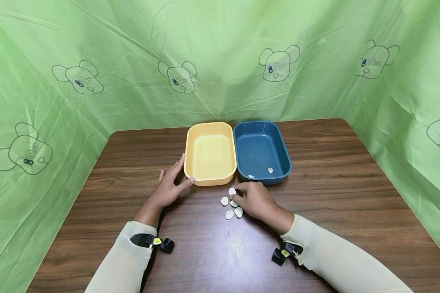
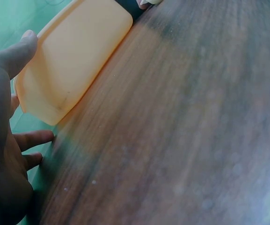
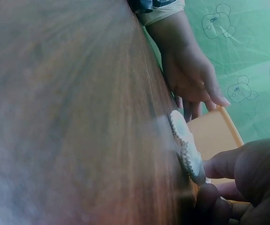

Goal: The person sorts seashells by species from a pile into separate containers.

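My left hand (image 1: 167, 189) rests at the near left corner of a yellow tray (image 1: 210, 183), thumb (image 2: 25, 49) at its rim and fingers fairly straight along its side. Several small white seashells (image 1: 229, 214) with ridged edges lie in a cluster on the table. My right hand (image 1: 256, 200) is over this cluster, its thumb and fingertips pinching a seashell (image 3: 198, 169); part of that shell is hidden by the fingers. Beside the yellow tray stands a blue tray (image 1: 287, 165) with two seashells inside, one of them this seashell (image 1: 270, 170).
Both trays stand side by side at the back of the brown wooden table (image 1: 212, 260). A green printed curtain (image 1: 223, 53) hangs behind and along both sides. Each wrist carries a strapped black camera, such as the left camera (image 1: 166, 245).
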Motion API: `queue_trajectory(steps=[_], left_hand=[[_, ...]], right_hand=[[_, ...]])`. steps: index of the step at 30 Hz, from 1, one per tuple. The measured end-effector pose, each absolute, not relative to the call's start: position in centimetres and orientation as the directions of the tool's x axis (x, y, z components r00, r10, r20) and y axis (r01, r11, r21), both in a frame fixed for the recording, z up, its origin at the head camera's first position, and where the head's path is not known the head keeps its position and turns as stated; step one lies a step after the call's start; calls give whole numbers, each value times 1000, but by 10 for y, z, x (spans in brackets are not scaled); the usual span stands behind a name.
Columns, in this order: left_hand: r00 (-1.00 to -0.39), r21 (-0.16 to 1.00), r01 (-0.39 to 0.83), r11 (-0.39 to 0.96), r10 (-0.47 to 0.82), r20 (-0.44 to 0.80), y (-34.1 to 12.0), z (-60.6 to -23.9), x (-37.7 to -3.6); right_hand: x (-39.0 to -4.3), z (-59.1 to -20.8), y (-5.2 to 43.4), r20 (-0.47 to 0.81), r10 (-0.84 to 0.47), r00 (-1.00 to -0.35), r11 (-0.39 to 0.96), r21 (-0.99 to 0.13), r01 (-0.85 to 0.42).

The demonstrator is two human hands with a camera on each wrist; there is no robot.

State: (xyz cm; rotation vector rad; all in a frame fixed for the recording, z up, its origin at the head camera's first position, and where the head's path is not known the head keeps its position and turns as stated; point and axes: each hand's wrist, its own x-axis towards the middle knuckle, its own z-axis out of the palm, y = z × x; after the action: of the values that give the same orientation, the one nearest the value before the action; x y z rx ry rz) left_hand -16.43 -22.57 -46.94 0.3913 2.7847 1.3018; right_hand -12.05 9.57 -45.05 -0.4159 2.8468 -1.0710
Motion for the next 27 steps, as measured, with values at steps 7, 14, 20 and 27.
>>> queue_trajectory(steps=[7, 14, 20, 27], left_hand=[[-963, 767, 240, 595, 244, 112, -225, -471, -165], [-966, 756, 219, 617, 248, 77, -225, -470, -166], [-967, 754, 212, 621, 246, 69, -225, -470, -166], [-965, 762, 231, 605, 242, 101, -226, -470, -165]], right_hand=[[-119, -447, 96, 30, -271, -962, 709, -669, -221], [-116, -443, 97, 55, -272, -961, 710, -662, -240], [-114, -438, 98, 118, -288, -950, 722, -625, -296], [-112, -432, 99, 147, -306, -941, 718, -613, -329]])
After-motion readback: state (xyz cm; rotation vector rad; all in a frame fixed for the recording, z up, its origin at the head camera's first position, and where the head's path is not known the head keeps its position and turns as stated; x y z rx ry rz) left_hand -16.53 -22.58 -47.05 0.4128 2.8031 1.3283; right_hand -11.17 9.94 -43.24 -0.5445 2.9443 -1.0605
